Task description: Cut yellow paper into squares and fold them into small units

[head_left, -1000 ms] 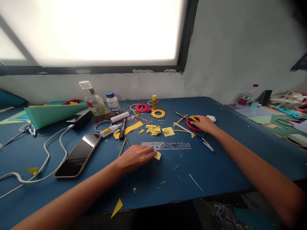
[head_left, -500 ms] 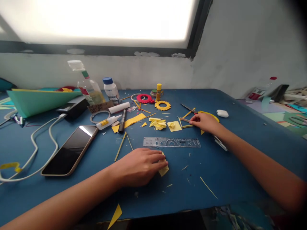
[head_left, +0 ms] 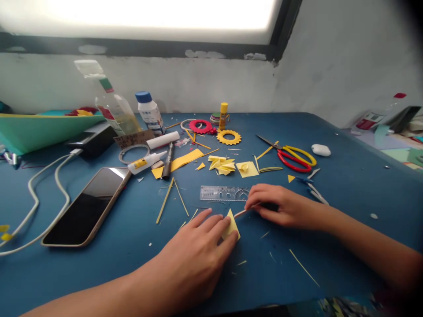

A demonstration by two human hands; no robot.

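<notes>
My left hand [head_left: 201, 251] holds a small pale yellow paper piece [head_left: 233, 225] between thumb and fingers, close above the blue table. My right hand [head_left: 277, 204] pinches a thin brownish stick [head_left: 240, 213], whose tip points at the yellow paper. Part of a clear ruler [head_left: 218, 193] lies behind both hands, its right end hidden by my right hand. Farther back are a pile of folded yellow paper pieces [head_left: 222, 165] and a yellow square [head_left: 247, 169] with a folded piece on it.
Red-and-yellow scissors [head_left: 294, 158] lie open at the right, near a white case [head_left: 320, 150]. On the left are a phone [head_left: 87, 209], cables, a glue bottle [head_left: 145, 163] and a black marker [head_left: 168, 160]. Bottles and a glue stick [head_left: 223, 115] stand at the back.
My right hand has moved from beside the scissors toward my left hand, bringing the stick to the yellow paper. The scissors are now uncovered. The view has shifted slightly.
</notes>
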